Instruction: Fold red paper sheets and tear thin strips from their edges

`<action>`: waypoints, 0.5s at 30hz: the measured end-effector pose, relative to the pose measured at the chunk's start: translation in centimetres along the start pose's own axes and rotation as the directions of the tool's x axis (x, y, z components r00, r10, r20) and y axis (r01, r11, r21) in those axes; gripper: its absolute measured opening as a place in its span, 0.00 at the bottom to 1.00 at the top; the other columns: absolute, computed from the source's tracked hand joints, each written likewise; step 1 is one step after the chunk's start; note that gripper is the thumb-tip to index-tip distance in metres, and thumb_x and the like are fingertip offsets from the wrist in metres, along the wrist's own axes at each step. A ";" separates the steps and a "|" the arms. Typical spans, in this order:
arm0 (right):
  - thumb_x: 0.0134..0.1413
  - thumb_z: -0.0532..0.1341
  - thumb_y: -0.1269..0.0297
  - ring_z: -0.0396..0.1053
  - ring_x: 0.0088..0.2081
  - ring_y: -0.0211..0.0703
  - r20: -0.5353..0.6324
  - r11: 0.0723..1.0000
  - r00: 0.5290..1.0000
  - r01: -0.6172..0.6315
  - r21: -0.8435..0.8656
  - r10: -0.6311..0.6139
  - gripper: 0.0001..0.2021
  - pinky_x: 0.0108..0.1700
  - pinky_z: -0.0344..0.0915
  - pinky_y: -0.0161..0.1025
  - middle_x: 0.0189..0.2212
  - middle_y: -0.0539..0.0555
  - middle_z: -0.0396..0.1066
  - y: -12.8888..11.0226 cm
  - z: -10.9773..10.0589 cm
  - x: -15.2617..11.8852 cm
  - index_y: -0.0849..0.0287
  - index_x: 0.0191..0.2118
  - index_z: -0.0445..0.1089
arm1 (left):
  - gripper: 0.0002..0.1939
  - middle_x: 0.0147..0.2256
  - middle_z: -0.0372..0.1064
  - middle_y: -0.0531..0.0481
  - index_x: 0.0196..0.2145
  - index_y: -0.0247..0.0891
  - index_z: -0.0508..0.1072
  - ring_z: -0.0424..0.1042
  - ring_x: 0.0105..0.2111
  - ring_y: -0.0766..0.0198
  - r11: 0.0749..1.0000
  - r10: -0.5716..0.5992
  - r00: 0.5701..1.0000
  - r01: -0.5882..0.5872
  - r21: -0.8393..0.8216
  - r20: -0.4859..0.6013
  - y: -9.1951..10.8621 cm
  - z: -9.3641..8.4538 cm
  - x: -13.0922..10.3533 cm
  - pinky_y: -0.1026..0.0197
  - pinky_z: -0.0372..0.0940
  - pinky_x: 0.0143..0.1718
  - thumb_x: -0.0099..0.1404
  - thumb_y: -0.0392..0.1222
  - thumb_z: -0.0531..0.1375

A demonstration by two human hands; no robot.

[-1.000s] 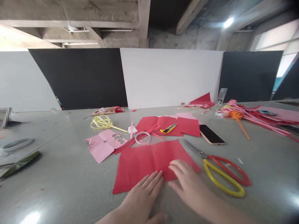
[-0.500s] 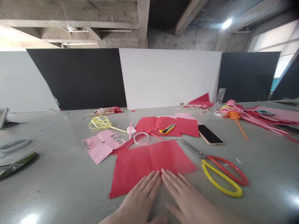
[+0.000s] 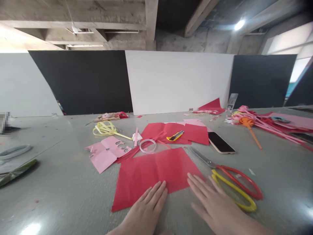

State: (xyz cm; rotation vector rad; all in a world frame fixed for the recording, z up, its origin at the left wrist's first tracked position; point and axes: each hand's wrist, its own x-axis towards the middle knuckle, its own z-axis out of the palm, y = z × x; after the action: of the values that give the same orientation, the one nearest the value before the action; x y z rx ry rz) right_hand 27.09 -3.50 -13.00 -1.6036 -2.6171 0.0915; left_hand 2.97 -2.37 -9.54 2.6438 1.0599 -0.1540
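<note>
While the left hand lies over the near edge of the red sheet with fingers outstretched and grasping nothing, the right hand is spread loosely at the sheet's near right edge, also grasping nothing; whether its fingertips touch the paper I cannot tell. That creased red sheet rests on the grey table, directly in front of the person. Should the right hand stray outward, I judge it could knock the scissors, since their yellow handle sits so near those fingers, and swing the blades against the sheet's far right corner. Uneven pressure from the left hand could also skew the paper or set a false crease. Counting around the red sheet, I make it one pair of scissors to its right, one phone past its far right corner, one clear ring just beyond its far edge, one yellow knife farther back on a pile of red papers too overlapped to count, one pink sheet with cut-outs to its left, one yellow looped bundle beyond that, and one orange piece well off to the right.
</note>
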 end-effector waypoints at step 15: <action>0.51 0.46 0.46 0.47 0.56 0.60 -0.121 0.946 0.967 -0.247 -0.208 0.226 0.30 0.54 0.44 0.63 0.54 0.64 0.54 0.7 -0.1 -0.4 0.65 0.51 0.63 | 0.38 0.60 0.31 0.44 0.60 0.34 0.42 0.35 0.58 0.51 0.999 0.052 0.997 -0.052 0.001 -0.053 -1.2 1.7 0.0 0.49 0.42 0.56 0.61 0.60 0.47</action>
State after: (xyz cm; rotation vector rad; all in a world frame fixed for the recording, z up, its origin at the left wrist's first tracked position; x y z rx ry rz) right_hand 27.95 -3.52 -12.94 -1.9363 -2.4239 -0.2681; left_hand 2.16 -2.00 -11.42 2.6863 1.0064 -0.0733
